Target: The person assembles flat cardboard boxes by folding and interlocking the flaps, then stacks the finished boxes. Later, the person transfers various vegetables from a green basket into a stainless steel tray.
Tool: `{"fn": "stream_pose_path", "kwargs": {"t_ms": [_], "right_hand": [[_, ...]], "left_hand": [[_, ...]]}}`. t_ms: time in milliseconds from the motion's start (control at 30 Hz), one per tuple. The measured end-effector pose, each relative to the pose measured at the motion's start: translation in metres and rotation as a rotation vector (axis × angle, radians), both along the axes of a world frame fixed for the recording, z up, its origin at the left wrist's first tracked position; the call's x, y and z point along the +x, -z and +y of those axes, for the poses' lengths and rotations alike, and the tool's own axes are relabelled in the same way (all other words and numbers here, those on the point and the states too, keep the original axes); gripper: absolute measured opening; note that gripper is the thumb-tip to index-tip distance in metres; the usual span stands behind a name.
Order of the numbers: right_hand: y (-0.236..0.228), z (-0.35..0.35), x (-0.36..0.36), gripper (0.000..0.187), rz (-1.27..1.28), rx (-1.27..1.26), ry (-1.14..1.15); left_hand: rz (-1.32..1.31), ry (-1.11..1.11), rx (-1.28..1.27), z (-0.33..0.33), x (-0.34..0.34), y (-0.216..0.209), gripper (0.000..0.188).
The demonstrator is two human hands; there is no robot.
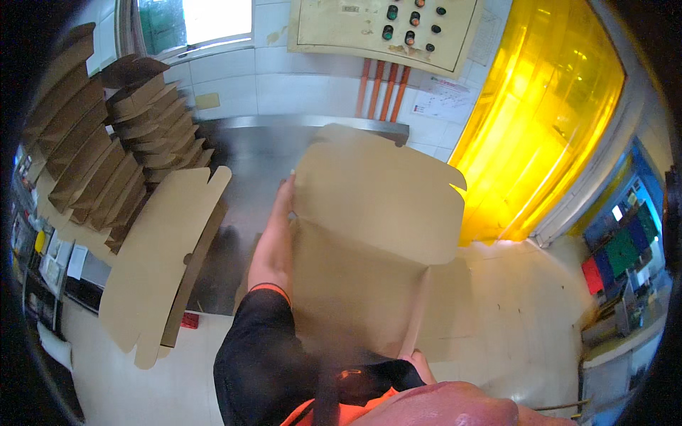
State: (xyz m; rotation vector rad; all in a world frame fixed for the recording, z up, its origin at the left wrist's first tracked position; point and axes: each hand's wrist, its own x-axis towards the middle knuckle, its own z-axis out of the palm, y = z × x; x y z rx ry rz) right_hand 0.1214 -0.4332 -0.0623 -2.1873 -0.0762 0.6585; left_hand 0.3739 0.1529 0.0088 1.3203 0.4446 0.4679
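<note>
A brown cardboard box is in front of me with its lid raised and its tray part unfolded toward me. My left hand grips its left edge near the fold between lid and tray, with most of the fingers hidden behind the board. Low on the right, my right hand holds the near end of the box's right side wall; its fingers are largely out of sight. Left of my arm, a second open box rests partly over the edge of a metal table.
Tall stacks of folded boxes stand at the far left. A control panel with buttons hangs on the tiled wall above orange pipes. Yellow strip curtains cover a doorway at right. A small red object lies below the table edge.
</note>
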Motion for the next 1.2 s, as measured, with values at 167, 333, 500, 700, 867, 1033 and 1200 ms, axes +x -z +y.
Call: {"fn": "stream_pose_path", "kwargs": {"t_ms": [167,333,500,700,867,1033,1200], "right_hand": [[-0.003,-0.017,0.007,0.040,-0.066,0.019,0.130],[-0.006,-0.025,0.044,0.057,-0.034,0.217,0.410],[-0.035,-0.016,0.126,0.075,-0.035,0.453,0.304],[-0.127,0.059,0.206,0.064,-0.057,0.695,0.064],[-0.220,0.182,0.216,0.065,-0.151,0.809,-0.182],[-0.268,0.343,0.199,0.066,-0.225,0.831,-0.443],[-0.189,0.460,0.179,0.067,-0.335,0.616,-0.617]], "left_hand": [[-0.206,0.153,-0.457,-0.018,-0.013,-0.051,0.062],[-0.701,0.576,-0.674,-0.040,-0.065,-0.121,0.059],[-0.417,0.006,-0.378,-0.055,-0.145,-0.195,0.041],[-0.488,0.128,0.012,-0.068,-0.288,-0.265,0.029],[-0.482,-0.183,0.459,-0.049,-0.417,-0.285,0.046],[-0.621,-0.516,0.287,-0.036,-0.532,-0.281,0.053],[-0.458,-0.761,0.085,0.013,-0.593,-0.237,0.049]]}}
